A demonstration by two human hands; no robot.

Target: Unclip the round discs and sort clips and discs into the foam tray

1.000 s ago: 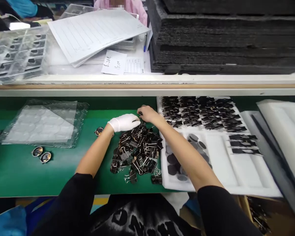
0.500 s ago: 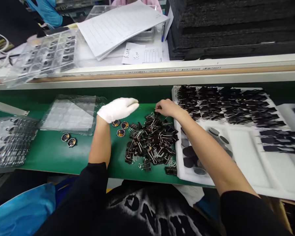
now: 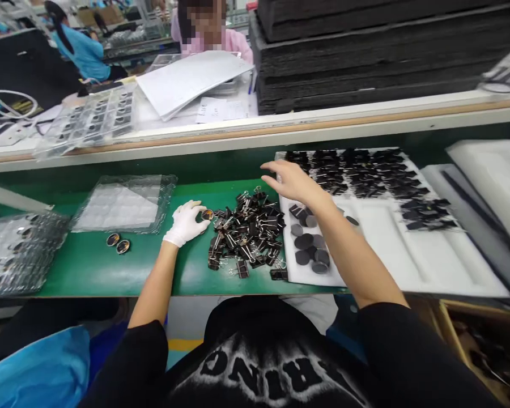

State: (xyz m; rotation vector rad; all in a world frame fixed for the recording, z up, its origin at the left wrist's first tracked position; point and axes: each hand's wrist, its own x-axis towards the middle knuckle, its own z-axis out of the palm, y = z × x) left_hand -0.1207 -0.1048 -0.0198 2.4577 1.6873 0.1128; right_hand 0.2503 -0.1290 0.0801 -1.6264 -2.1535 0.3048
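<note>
My left hand (image 3: 187,222), in a white glove, is low over the green bench with its thumb and fingers closed round a small round black-and-gold piece (image 3: 207,215). The glove hides other pieces beside it. A heap of black binder clips (image 3: 255,226) lies just to the right, silver handles pointing every way. Bare and with fingers apart, my right hand (image 3: 291,180) hovers near the back left corner of a white foam tray (image 3: 378,238); nothing shows in it. Rows of clips (image 3: 352,170) fill the tray's back, and dark round discs (image 3: 312,249) lie in its left front.
Two more round pieces (image 3: 118,242) lie left of my glove. Behind them are clear plastic trays (image 3: 125,204), with a stack of filled ones (image 3: 21,249) at far left. A white-edged shelf (image 3: 221,136) runs across the back, bearing papers (image 3: 191,79) and black foam sheets (image 3: 344,62).
My left hand has come down from above the round pieces and closed on one. My right hand has left the clip heap, and its fingers have spread. The view has shifted.
</note>
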